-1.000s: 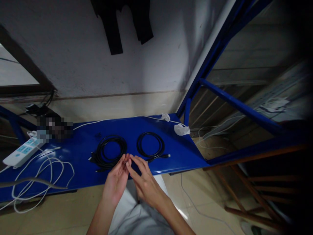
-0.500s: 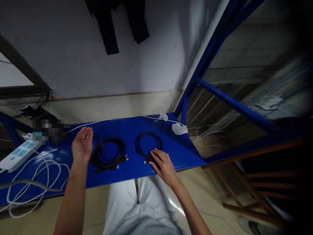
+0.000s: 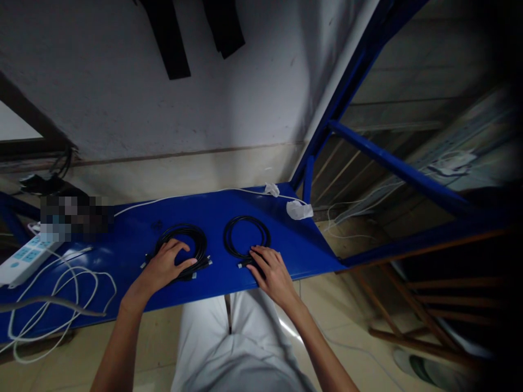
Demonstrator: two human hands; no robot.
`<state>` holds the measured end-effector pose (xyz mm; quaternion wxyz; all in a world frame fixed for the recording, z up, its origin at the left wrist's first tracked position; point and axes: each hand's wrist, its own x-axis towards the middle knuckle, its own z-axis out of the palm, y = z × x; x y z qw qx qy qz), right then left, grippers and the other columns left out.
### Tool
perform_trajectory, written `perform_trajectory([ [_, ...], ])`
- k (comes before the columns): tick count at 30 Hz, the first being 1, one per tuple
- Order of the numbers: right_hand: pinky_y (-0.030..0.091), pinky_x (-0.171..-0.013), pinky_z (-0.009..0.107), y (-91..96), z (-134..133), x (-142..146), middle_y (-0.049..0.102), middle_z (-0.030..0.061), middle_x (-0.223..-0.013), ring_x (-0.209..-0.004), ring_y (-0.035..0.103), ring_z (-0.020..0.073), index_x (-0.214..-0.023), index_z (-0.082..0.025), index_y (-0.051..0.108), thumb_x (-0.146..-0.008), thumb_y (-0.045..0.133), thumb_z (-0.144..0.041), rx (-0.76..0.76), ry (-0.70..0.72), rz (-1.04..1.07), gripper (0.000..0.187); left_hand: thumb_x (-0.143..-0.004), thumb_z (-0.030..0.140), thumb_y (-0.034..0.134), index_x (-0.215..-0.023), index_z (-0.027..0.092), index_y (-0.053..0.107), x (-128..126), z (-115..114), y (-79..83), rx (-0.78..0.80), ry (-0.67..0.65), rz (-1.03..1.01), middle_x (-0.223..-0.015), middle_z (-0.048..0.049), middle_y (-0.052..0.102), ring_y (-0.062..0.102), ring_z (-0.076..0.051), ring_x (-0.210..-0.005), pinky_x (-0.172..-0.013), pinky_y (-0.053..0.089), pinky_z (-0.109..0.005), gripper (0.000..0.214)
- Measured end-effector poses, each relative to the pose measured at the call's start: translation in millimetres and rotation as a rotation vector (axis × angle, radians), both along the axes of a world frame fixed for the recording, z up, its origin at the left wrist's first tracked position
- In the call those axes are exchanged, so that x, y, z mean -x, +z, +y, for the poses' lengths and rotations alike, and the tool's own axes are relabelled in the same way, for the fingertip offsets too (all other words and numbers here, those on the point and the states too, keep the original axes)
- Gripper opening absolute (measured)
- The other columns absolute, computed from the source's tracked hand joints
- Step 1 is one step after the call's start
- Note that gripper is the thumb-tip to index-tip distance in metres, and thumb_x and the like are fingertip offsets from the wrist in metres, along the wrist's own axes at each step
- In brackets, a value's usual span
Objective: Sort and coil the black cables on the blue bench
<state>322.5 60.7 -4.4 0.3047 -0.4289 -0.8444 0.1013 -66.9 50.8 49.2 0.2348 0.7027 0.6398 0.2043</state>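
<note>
Two coils of black cable lie on the blue tabletop (image 3: pixel 220 283). My left hand (image 3: pixel 165 264) rests over the near left side of the thicker coil (image 3: pixel 200 242), its fingers curved and the thumb apart; part of that coil is hidden beneath it. Metal plug ends stick out at the coil's right and left. My right hand (image 3: pixel 272 269) lies on the lower right of the thinner coil (image 3: pixel 227 239), fingers spread, covering some of the cable. A plug (image 3: pixel 241 265) of this coil shows just left of my right thumb.
A white power strip (image 3: pixel 24 256) and loops of white cable (image 3: pixel 96 283) occupy the left side. Crumpled white scraps (image 3: pixel 299 210) sit at the back right, along a thin white wire. Blue frame bars (image 3: pixel 392 158) and a wooden chair (image 3: pixel 408 326) stand on the right.
My left hand has come down from beside the thicker coil onto its near left side, turning from palm up to palm down. My right hand stays on the thinner coil. The view shifts slightly.
</note>
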Motion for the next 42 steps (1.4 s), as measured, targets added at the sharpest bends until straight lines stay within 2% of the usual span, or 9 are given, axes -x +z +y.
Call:
perform_trajectory([
  [5, 0.055, -0.115, 0.058, 0.3, -1.1, 0.9, 0.07, 0.0162, -0.149, -0.14, 0.064, 0.0342, -0.148, -0.021, 0.067, -0.111, 0.065, -0.035, 0.015, -0.014, -0.014, 0.04, -0.1, 0.052, 0.067, -0.098, 0.024, 0.079, -7.5, 0.7, 7.6, 0.108, -0.044, -0.098, -0.103, -0.0077, 0.078, 0.073, -0.027, -0.098, -0.092, 0.055, -0.037, 0.031],
  [8, 0.054, -0.115, 0.058, 1.0, -1.7, 1.4, 0.07, 0.0164, -0.148, -0.139, 0.065, 0.0339, -0.148, -0.02, 0.067, -0.111, 0.065, -0.035, 0.009, -0.016, -0.011, 0.04, -0.101, 0.047, 0.064, -0.094, 0.023, 0.079, -8.7, 0.7, 7.7, 0.157, -0.055, -0.146, -0.098, -0.0067, 0.08, 0.075, -0.026, -0.092, -0.088, 0.054, -0.035, 0.029],
  [16, 0.055, -0.115, 0.058, -1.0, -0.6, 0.8, 0.07, 0.0163, -0.148, -0.138, 0.065, 0.034, -0.148, -0.021, 0.067, -0.111, 0.064, -0.034, 0.001, -0.016, -0.011, 0.039, -0.101, 0.051, 0.065, -0.094, 0.023, 0.08, -2.7, -0.6, 6.1, 0.139, -0.035, -0.139, -0.1, -0.0077, 0.081, 0.074, -0.027, -0.093, -0.087, 0.052, -0.036, 0.033],
  [21, 0.056, -0.112, 0.058, -2.2, -0.6, 1.4, 0.072, 0.0158, -0.143, -0.134, 0.067, 0.034, -0.147, -0.024, 0.068, -0.111, 0.063, -0.035, -0.032, -0.021, 0.009, 0.038, -0.099, 0.05, 0.068, -0.092, 0.024, 0.078, -2.6, -3.1, 5.1, 0.09, -0.001, -0.165, -0.097, -0.0073, 0.081, 0.075, -0.027, -0.091, -0.087, 0.054, -0.036, 0.029],
  [24, 0.056, -0.11, 0.056, -1.6, -1.3, 1.8, 0.073, 0.0157, -0.137, -0.129, 0.067, 0.0336, -0.143, -0.023, 0.069, -0.111, 0.062, -0.035, -0.03, -0.027, 0.009, 0.035, -0.096, 0.044, 0.071, -0.11, 0.026, 0.081, -3.8, -5.0, 4.5, 0.075, 0.016, -0.276, -0.099, -0.0064, 0.081, 0.075, -0.026, -0.093, -0.091, 0.058, -0.036, 0.025],
  [27, 0.054, -0.109, 0.054, -1.5, -1.7, 1.6, 0.073, 0.0152, -0.133, -0.126, 0.067, 0.033, -0.138, -0.022, 0.07, -0.112, 0.062, -0.035, -0.019, -0.029, -0.004, 0.031, -0.095, 0.039, 0.072, -0.134, 0.027, 0.078, -3.1, -6.1, 2.8, 0.11, 0.012, -0.363, -0.1, -0.0056, 0.081, 0.077, -0.024, -0.094, -0.094, 0.06, -0.036, 0.042],
  [35, 0.053, -0.107, 0.052, -1.7, -2.6, 1.5, 0.072, 0.0146, -0.129, -0.122, 0.067, 0.0317, -0.135, -0.021, 0.07, -0.113, 0.06, -0.036, -0.02, -0.036, -0.008, 0.029, -0.089, 0.044, 0.077, -0.115, 0.025, 0.086, 0.4, -3.9, -1.7, 0.128, 0.054, -0.421, -0.101, -0.0089, 0.083, 0.079, -0.027, -0.096, -0.095, 0.064, -0.041, 0.033],
  [38, 0.053, -0.107, 0.052, -0.9, -3.0, 1.8, 0.072, 0.0144, -0.129, -0.122, 0.067, 0.0315, -0.135, -0.021, 0.07, -0.113, 0.06, -0.036, -0.018, -0.034, -0.007, 0.029, -0.09, 0.048, 0.079, -0.113, 0.025, 0.086, 0.3, -2.9, 2.8, 0.102, 0.062, -0.404, -0.11, -0.0094, 0.084, 0.079, -0.028, -0.103, -0.099, 0.063, -0.041, 0.033],
  [42, 0.052, -0.106, 0.052, -1.4, -3.0, 1.5, 0.072, 0.0141, -0.128, -0.121, 0.066, 0.032, -0.133, -0.022, 0.069, -0.113, 0.061, -0.036, -0.017, -0.038, -0.013, 0.026, -0.09, 0.054, 0.082, -0.111, 0.024, 0.084, 4.5, 2.5, 16.6, -0.031, 0.16, -0.441, -0.116, -0.0097, 0.083, 0.079, -0.027, -0.106, -0.103, 0.062, -0.04, 0.036],
])
